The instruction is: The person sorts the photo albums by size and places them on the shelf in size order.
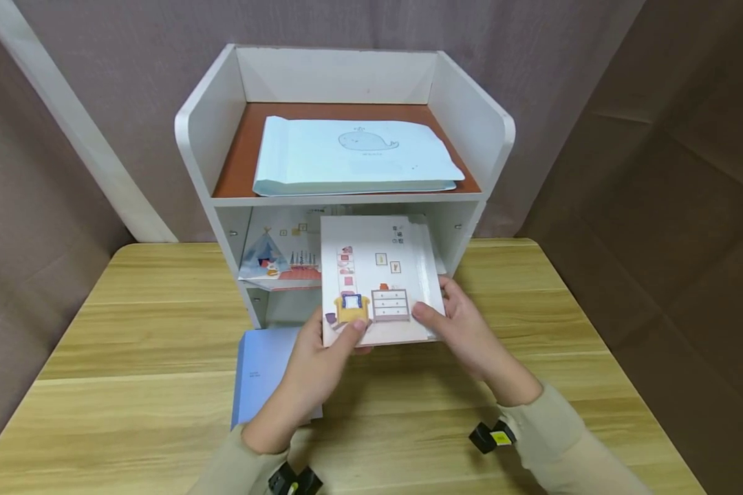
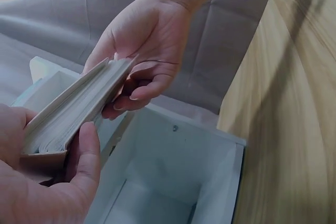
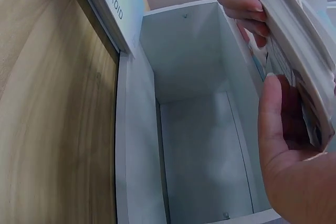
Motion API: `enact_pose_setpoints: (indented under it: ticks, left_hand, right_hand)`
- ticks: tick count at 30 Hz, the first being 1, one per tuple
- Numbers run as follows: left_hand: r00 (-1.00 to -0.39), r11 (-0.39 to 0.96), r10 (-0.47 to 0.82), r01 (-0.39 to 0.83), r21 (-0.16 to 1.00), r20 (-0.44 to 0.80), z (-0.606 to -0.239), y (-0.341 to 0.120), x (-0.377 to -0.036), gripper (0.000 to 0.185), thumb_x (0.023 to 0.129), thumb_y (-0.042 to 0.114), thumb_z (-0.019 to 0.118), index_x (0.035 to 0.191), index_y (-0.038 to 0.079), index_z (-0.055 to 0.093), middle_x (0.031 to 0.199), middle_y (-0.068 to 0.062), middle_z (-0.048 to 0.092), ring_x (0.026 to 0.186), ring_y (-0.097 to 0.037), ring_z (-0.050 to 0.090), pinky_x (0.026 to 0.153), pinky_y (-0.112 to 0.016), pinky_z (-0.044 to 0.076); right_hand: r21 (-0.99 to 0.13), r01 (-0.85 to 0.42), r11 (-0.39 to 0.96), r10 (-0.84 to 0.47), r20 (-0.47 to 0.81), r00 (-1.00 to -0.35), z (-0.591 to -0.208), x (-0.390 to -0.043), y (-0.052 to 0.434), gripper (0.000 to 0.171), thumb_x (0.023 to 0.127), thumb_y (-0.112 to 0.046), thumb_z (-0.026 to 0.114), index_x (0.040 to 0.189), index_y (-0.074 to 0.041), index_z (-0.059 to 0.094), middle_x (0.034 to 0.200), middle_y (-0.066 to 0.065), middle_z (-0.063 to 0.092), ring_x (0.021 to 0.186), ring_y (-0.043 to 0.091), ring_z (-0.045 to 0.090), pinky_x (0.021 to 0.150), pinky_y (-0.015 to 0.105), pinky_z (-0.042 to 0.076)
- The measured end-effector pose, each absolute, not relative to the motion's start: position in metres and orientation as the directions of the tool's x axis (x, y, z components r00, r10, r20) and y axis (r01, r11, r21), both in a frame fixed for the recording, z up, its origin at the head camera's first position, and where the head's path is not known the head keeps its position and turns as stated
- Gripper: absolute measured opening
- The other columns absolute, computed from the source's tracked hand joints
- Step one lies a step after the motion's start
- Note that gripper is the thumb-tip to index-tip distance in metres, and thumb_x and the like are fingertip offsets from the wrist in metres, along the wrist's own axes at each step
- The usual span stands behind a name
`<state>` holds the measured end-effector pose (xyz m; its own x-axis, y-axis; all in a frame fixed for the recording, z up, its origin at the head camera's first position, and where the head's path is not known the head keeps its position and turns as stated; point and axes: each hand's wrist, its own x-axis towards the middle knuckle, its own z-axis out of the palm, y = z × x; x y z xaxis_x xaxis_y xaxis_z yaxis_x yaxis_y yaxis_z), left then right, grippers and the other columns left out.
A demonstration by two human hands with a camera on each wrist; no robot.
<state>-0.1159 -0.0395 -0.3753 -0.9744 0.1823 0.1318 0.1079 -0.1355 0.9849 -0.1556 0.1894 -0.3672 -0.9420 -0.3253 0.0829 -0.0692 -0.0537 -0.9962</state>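
Both hands hold a white book (image 1: 378, 275) whose cover shows a yellow armchair and a dresser, in front of the white shelf unit (image 1: 223, 124). My left hand (image 1: 322, 364) grips its near left corner, thumb on the cover. At the near right edge my right hand (image 1: 464, 330) grips it with curled fingers. The left wrist view shows the book's page edge (image 2: 73, 108) between my left hand (image 2: 58, 182) and my right hand (image 2: 142, 40). In the right wrist view the book (image 3: 299, 45) is pinched by my right hand (image 3: 289, 145), above the shelf's bottom compartment (image 3: 194, 119).
A pale blue whale book (image 1: 353, 155) lies on the brown top shelf. A tent-picture book (image 1: 278, 258) lies in the middle compartment. A blue book (image 1: 263, 371) lies flat on the wooden table (image 1: 130, 344) by my left forearm. Brown curtains surround the table.
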Motion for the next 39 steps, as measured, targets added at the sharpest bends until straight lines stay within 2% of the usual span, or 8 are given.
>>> enact_pose_setpoints:
  ticks: [6,13,20,26,33,39]
  left_hand:
    - [-0.98,-0.13,0.159,0.096,0.987,0.116,-0.353,-0.035,-0.117,0.034,0.099,0.016,0.057,0.131,0.005,0.049,0.113,-0.011,0.064,0.094,-0.024,0.066,0.082,-0.038,0.056]
    - [-0.973,-0.258,0.18,0.092,0.962,0.142,-0.367,-0.028,-0.137,0.037,0.098,0.023,0.059,0.128,0.003,0.051,0.116,-0.016,0.062,0.101,-0.029,0.065,0.083,-0.039,0.056]
    - [-0.965,-0.324,0.243,0.016,0.946,0.099,-0.365,-0.03,-0.137,0.044,0.096,0.023,0.062,0.132,0.002,0.047,0.124,-0.016,0.059,0.11,-0.029,0.061,0.087,-0.04,0.054]
    - [-0.965,-0.304,0.257,-0.023,0.952,0.059,-0.367,-0.036,-0.134,0.045,0.095,0.016,0.064,0.133,0.001,0.046,0.122,-0.018,0.061,0.108,-0.03,0.063,0.088,-0.039,0.053]
    - [-0.965,-0.276,0.259,-0.04,0.96,0.034,-0.371,-0.036,-0.137,0.049,0.095,0.023,0.065,0.133,0.0,0.046,0.12,-0.02,0.063,0.104,-0.037,0.064,0.087,-0.038,0.054]
    - [-0.97,-0.228,0.241,-0.033,0.973,0.024,-0.372,-0.032,-0.145,0.052,0.094,0.035,0.064,0.131,0.002,0.049,0.118,-0.016,0.065,0.099,-0.031,0.067,0.087,-0.037,0.054]
  right_hand:
    - [-0.993,-0.074,-0.095,-0.365,0.104,-0.925,-0.368,-0.154,0.192,0.061,0.097,-0.009,0.059,0.144,-0.004,0.022,0.122,0.02,0.059,0.093,0.029,0.067,0.075,0.049,0.057]
    - [-0.984,-0.054,-0.17,-0.401,0.119,-0.908,-0.371,-0.154,0.199,0.067,0.097,-0.01,0.059,0.148,-0.008,0.016,0.123,0.016,0.056,0.093,0.031,0.066,0.079,0.048,0.056]
    - [-0.975,-0.031,-0.218,-0.39,0.116,-0.913,-0.373,-0.155,0.202,0.063,0.099,-0.014,0.057,0.147,-0.001,0.018,0.118,0.015,0.058,0.091,0.028,0.067,0.078,0.044,0.057]
    - [-0.98,-0.024,-0.198,-0.373,0.098,-0.923,-0.374,-0.155,0.203,0.065,0.098,-0.015,0.058,0.147,0.0,0.017,0.116,0.015,0.059,0.09,0.029,0.066,0.078,0.043,0.057]
    - [-0.985,0.008,-0.172,-0.326,0.049,-0.944,-0.38,-0.156,0.203,0.057,0.099,-0.018,0.058,0.142,0.003,0.028,0.109,0.013,0.063,0.089,0.024,0.067,0.076,0.041,0.058]
    - [-0.986,-0.021,-0.164,-0.302,0.071,-0.951,-0.387,-0.157,0.2,0.05,0.096,-0.013,0.061,0.138,-0.002,0.036,0.101,0.016,0.062,0.083,0.022,0.067,0.072,0.04,0.059]
